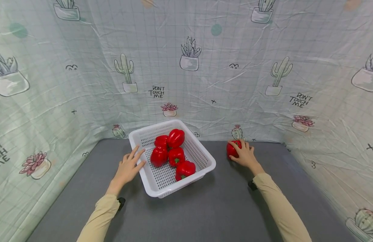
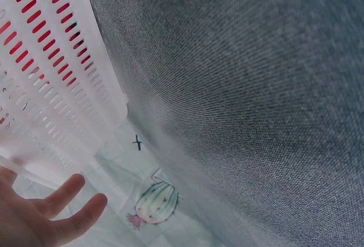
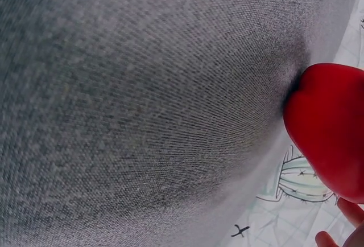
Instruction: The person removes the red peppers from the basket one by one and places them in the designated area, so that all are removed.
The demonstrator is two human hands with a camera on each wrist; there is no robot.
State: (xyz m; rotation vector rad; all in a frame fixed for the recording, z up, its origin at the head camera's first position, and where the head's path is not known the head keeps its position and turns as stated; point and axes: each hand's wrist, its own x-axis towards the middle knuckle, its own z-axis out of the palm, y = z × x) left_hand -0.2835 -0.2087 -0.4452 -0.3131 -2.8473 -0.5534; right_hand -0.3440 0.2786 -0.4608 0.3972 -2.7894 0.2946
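Note:
A white perforated plastic basket (image 1: pixel 158 194) holds several red bell peppers (image 1: pixel 159 156). Its left rim is touched by the left hand (image 1: pixel 126 170), whose fingers are spread and relaxed. In the left wrist view the basket's slotted wall (image 2: pixel 62 96) rises beside the fingers (image 2: pixel 79 218). Right of the basket, the right hand (image 1: pixel 246 156) grips another red bell pepper (image 1: pixel 230 152) from above, with thumb and fingers around it. That pepper (image 3: pixel 333 127) appears at the right edge of the right wrist view, apparently resting on the table; most of the hand is out of that frame.
The dark grey tabletop (image 1: pixel 186 215) is bounded at the back and sides by a pale curtain (image 1: pixel 216 90) printed with cacti. The curtain meets the table just behind the basket and the gripped pepper. Dark bands (image 1: pixel 121 203) sit on both wrists.

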